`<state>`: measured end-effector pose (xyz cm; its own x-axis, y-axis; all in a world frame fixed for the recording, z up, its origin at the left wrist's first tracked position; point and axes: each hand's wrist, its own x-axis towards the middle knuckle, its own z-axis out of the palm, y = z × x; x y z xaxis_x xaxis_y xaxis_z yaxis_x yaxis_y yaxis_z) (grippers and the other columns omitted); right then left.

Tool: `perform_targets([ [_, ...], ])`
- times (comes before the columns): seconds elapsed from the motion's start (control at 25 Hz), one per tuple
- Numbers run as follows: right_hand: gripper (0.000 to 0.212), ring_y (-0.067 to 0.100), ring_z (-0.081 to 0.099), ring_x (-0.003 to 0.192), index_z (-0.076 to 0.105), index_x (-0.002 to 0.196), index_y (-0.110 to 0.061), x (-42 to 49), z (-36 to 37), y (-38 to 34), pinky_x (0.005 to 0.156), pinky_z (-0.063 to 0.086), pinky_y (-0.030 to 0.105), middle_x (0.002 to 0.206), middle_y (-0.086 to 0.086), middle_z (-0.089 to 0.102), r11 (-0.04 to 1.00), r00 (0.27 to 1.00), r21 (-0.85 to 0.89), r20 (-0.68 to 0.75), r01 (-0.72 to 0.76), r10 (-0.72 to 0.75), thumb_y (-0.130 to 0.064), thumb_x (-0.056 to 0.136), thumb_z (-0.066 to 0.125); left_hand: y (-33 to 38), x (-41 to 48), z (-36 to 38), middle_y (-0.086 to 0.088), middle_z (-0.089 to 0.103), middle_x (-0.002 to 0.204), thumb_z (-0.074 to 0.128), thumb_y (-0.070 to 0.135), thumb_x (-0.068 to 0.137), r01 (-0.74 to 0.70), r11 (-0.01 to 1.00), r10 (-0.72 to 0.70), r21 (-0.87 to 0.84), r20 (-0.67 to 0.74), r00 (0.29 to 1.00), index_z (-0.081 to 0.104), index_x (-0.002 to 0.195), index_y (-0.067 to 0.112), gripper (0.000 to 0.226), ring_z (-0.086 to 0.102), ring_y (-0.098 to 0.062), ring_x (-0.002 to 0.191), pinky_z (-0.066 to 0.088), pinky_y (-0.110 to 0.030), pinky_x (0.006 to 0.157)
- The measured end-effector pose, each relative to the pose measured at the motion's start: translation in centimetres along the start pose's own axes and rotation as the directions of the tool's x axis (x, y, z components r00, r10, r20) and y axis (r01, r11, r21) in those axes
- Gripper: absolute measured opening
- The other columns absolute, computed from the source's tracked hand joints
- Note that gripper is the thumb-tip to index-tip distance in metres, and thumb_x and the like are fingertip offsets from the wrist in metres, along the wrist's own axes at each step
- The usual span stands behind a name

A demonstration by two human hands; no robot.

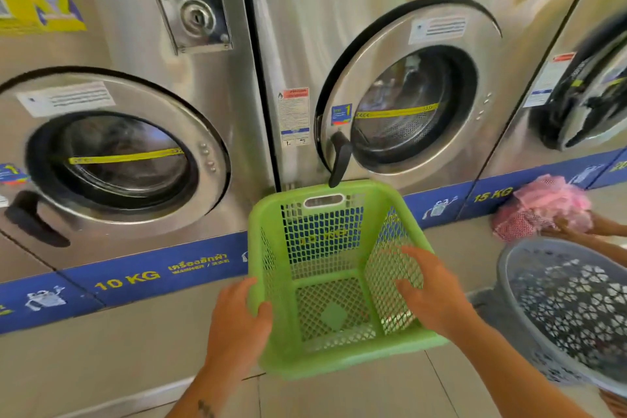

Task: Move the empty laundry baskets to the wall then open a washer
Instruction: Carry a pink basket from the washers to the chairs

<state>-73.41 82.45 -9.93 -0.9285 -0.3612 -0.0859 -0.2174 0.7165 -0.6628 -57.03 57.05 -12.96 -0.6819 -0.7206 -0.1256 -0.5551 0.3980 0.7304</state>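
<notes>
An empty green mesh laundry basket (325,248) is tilted with its opening toward me, in front of the middle washer. My left hand (237,319) grips its left rim. My right hand (431,295) holds its right wall, fingers inside. The middle washer's round steel door (407,92) stands slightly ajar, its black handle (339,159) just above the basket. The left washer's door (118,153) is closed, with a black handle (34,217) at its lower left.
A grey perforated basket (570,302) stands at the right with items inside. Another person's hands (573,227) hold a pink mesh bag (543,207) by the third washer (583,85). A blue band (135,278) runs along the machines' base above the tiled floor.
</notes>
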Motion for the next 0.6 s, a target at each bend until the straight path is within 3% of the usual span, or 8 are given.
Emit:
perform_targets([
  [0.2,0.069,0.04,0.052,0.117,0.045,0.137,-0.018,3.5,1.8,5.1,0.101,0.041,0.045,0.134,0.011,0.051,0.96,0.987,-0.23,-0.023,-0.162,0.161,-0.026,0.071,0.065,-3.5,3.4,3.5,-0.002,0.051,0.133,0.065,0.02,0.076,-0.047,0.986,0.04,0.162,0.045,0.998,0.048,0.135,0.023,0.061,0.045,-0.02,0.125,0.035,-0.037,0.109],
  [0.4,0.072,0.046,0.054,0.112,0.037,0.141,-0.021,4.7,3.4,7.3,0.097,0.044,0.051,0.135,0.015,0.045,0.923,0.971,-0.304,-0.033,-0.234,0.235,-0.015,0.074,0.062,-5.3,4.1,5.7,-0.003,0.049,0.143,0.059,0.02,0.076,0.006,0.99,-0.006,0.138,0.005,1.0,0.037,0.144,0.026,0.072,0.051,-0.027,0.127,0.043,-0.043,0.105],
  [0.6,0.087,0.044,0.052,0.115,0.021,0.146,-0.036,4.4,3.7,7.4,0.093,0.045,0.051,0.136,0.015,0.043,0.888,0.924,-0.262,-0.045,-0.377,0.379,-0.012,0.07,0.056,-4.6,4.0,5.4,0.002,0.069,0.111,0.058,0.005,0.072,0.032,0.999,-0.03,0.024,-0.078,0.997,0.053,0.134,0.032,0.068,0.065,-0.027,0.1,0.049,-0.032,0.087],
])
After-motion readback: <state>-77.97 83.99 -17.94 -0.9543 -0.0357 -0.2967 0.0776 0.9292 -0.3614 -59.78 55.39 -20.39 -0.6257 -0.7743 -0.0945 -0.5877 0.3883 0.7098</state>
